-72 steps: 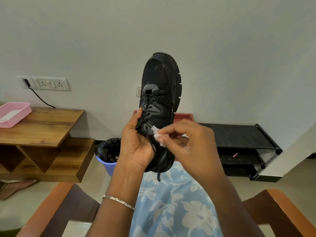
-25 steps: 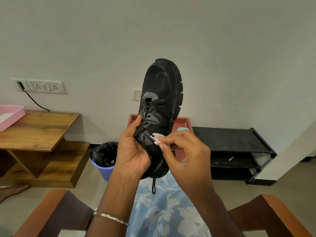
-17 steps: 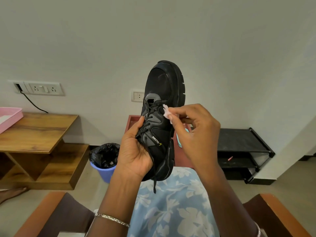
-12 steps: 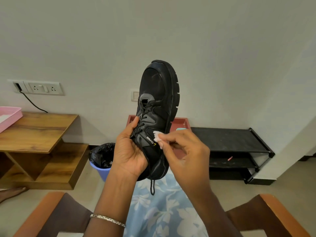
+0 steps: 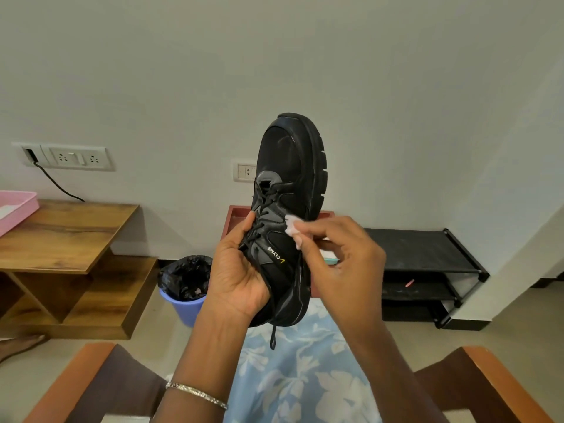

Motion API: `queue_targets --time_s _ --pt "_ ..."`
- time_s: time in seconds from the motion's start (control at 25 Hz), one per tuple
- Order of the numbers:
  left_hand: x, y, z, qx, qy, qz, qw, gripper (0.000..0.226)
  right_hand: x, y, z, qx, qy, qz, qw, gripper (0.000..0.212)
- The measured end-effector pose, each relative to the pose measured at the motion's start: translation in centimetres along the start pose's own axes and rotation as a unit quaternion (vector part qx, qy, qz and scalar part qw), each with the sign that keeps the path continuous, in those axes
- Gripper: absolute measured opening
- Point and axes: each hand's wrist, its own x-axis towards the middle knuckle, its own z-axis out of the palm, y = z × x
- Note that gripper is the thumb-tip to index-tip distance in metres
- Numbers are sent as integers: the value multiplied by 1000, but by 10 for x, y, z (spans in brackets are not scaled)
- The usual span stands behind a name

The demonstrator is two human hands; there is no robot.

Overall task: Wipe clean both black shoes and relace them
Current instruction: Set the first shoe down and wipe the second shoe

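Note:
A black laced shoe (image 5: 290,166) is held up in front of me, toe pointing up, its sole edge to the right. My left hand (image 5: 238,270) grips it around the heel and tongue, thumb on the laces. My right hand (image 5: 338,254) pinches a small white wipe (image 5: 292,228) against the shoe's side panel, just above the white brand lettering. A lace end dangles below the heel. Only one shoe is in view.
A red tray (image 5: 235,221) sits behind the shoe next to a black shoe rack (image 5: 421,251). A blue bin with a black liner (image 5: 186,285) stands on the floor. A wooden table (image 5: 67,233) with a pink tray (image 5: 15,206) is at left. Chair arms frame my lap.
My right hand has rubbed the wipe up and down the shoe's side; since half a second ago it has slid upward from near the lettering. The left hand keeps its grip.

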Motion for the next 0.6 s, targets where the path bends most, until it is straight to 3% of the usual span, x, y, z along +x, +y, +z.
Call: queue_targets --time_s 0.2,0.44,0.6 --pt "0 6 -2 6 9 5 1000 45 -16 1 1 5 -47 -13 999 18" --pt "0 -4 3 0 -3 -6 1000 41 27 -1 -3 -65 28 -34 997 17" --pt "-2 3 -1 17 22 2 1000 42 -17 -4 7 -43 -13 -35 998 17"
